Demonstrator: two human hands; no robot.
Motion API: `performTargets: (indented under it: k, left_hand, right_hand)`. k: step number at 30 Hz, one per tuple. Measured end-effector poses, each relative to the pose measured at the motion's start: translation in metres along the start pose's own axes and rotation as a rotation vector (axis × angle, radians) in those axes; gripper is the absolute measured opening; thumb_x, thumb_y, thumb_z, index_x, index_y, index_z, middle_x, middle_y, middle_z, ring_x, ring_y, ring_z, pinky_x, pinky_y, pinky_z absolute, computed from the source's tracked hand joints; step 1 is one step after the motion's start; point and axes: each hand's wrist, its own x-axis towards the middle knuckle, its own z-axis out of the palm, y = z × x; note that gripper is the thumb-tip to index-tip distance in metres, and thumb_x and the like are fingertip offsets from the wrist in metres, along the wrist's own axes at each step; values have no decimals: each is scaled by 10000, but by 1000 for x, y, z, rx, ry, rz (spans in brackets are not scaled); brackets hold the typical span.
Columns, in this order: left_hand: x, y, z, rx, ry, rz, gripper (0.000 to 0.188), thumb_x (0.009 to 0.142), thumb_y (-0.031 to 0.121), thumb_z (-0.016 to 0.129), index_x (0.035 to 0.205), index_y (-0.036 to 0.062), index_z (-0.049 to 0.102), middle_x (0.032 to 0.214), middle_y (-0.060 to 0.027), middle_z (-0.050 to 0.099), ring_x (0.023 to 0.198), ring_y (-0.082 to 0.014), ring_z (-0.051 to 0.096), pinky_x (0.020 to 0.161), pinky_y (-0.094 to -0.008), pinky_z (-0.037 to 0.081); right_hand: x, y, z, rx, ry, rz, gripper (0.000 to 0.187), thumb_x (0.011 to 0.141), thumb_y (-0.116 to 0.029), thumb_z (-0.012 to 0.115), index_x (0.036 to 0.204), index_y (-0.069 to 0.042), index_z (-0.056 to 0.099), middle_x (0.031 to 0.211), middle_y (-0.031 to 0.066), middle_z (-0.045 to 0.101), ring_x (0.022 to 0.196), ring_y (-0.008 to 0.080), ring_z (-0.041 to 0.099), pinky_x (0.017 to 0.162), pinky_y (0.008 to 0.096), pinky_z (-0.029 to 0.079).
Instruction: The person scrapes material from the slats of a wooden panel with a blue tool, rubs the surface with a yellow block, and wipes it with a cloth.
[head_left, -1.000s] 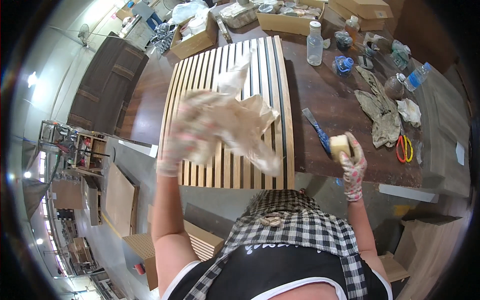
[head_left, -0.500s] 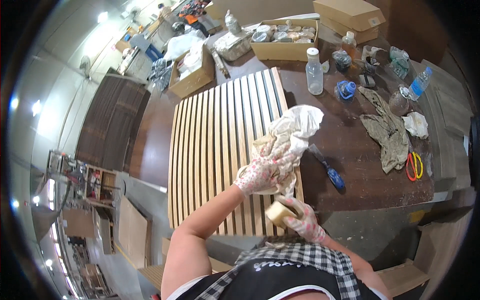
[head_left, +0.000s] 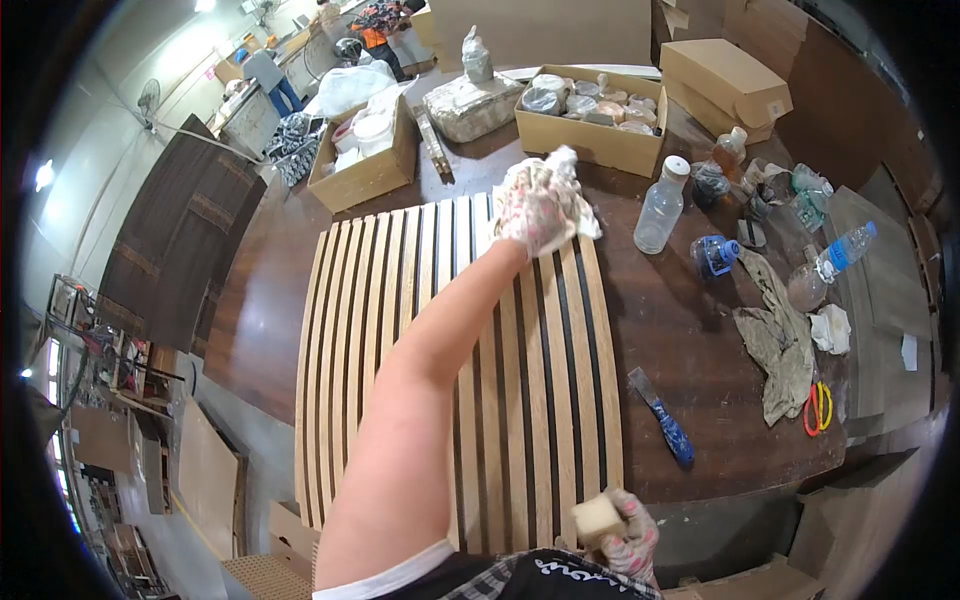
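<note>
A slatted wooden panel (head_left: 470,400), light strips with dark grooves between them, lies on the brown table. My left hand (head_left: 537,215), in a white glove with pink dots, is stretched to the panel's far right corner and presses a crumpled white cloth (head_left: 560,180) on the slats. Down by the panel's near right corner, my right hand (head_left: 632,540) in a matching glove grips a pale cream block (head_left: 598,518); its material I cannot make out. A putty knife (head_left: 665,420) with a blue handle rests on the table right of the panel.
Along the table's far side stand a carton of jars (head_left: 590,150), a carton of white containers (head_left: 365,180) and a wrapped bundle (head_left: 470,110). To the right are a clear bottle (head_left: 660,210), a blue-capped container (head_left: 714,257), a dirty rag (head_left: 775,340) and red-and-yellow-handled scissors (head_left: 818,408).
My left hand has pushed the cloth away from me, from the panel's right middle to its far edge. The right hand has drawn back toward my body, still with the block.
</note>
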Motion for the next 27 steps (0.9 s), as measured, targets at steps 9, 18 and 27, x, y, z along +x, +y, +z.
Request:
performTargets:
  k: [9, 18, 27]
  left_hand:
    - [-214, 98, -74, -341, -48, 318, 663, 847, 397, 581, 1413, 94, 415, 1490, -189, 322, 1379, -487, 217, 1128, -559, 183]
    - [-189, 30, -80, -224, -113, 171, 811, 737, 493, 689, 1400, 96, 442, 1485, -192, 324, 1420, -380, 200, 1181, -497, 95]
    - [-29, -70, -25, -230, 152, -237, 411, 843, 230, 558, 1231, 97, 592, 1369, -215, 474, 1317, -385, 377, 1124, -458, 251]
  right_hand:
    - [81, -53, 48, -457, 345, -425, 594, 971, -372, 467, 1395, 30, 359, 1306, 167, 485, 1177, 249, 481, 1024, 373, 372]
    - [136, -10, 76, -670, 396, -684, 595, 995, -229, 449, 1457, 55, 205, 1498, 222, 275, 1376, 334, 304, 1129, 419, 262]
    - [132, -14, 68, -657, 389, -625, 596, 974, -186, 463, 1458, 52, 212, 1483, 232, 297, 1363, 344, 326, 1121, 422, 271]
